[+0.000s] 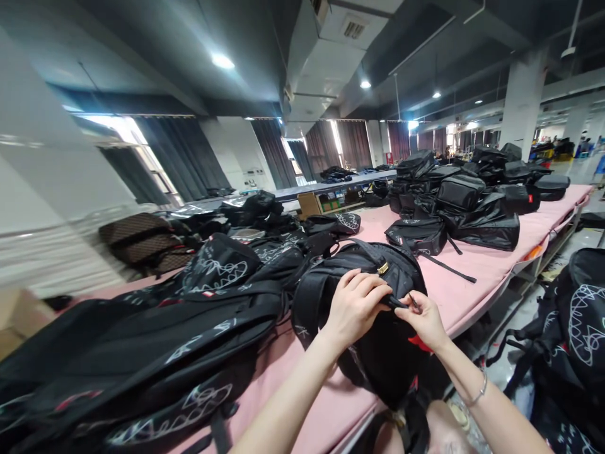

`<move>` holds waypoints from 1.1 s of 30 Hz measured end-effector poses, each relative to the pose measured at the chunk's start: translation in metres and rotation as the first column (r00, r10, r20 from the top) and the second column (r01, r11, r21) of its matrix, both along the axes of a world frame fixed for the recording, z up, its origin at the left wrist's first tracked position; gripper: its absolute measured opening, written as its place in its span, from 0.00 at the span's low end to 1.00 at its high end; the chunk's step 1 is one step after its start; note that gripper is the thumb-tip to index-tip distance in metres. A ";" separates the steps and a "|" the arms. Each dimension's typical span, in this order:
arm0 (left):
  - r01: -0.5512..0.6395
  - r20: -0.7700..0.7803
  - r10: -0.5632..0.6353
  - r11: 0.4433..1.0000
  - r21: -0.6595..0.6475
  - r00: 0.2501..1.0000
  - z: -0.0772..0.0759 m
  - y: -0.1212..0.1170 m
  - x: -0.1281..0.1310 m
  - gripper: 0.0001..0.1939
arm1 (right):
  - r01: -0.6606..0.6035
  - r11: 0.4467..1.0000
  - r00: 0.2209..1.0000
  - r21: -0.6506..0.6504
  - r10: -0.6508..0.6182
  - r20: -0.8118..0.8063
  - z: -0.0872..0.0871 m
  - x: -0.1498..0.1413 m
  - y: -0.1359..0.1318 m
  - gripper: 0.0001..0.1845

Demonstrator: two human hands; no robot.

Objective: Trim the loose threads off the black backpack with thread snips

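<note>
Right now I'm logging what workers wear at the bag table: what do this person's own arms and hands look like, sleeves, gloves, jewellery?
Both forearms are bare, with no sleeves in view. The left hand and right hand are bare too, no gloves. A thin silver bracelet circles the right wrist. No rings, watch or markings show; nails look short and unpainted, though the picture is too small to be sure.

Long pink table: black backpacks heaped along its left edge, bagged black bags piled toward the far end.
</note>
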State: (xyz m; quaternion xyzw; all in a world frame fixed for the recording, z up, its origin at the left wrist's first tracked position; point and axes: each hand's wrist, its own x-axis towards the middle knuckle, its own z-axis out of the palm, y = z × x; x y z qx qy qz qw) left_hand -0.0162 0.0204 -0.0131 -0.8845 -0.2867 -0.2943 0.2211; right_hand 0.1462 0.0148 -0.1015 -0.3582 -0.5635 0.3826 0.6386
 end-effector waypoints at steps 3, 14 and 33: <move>-0.029 -0.084 0.030 1.000 0.004 0.996 0.003 0.004 0.001 0.07 | -0.021 0.999 1.000 -0.029 0.021 0.004 -0.001 0.002 0.001 0.14; -0.003 -0.039 -0.001 0.994 -0.113 0.999 0.003 -0.005 -0.006 0.05 | -0.011 1.000 0.999 -0.023 0.012 0.032 0.000 -0.002 -0.016 0.09; 0.099 0.417 0.004 0.970 -0.224 0.909 -0.026 -0.017 -0.045 0.20 | 0.133 0.989 0.973 0.069 -0.143 0.182 0.021 -0.028 -0.023 0.10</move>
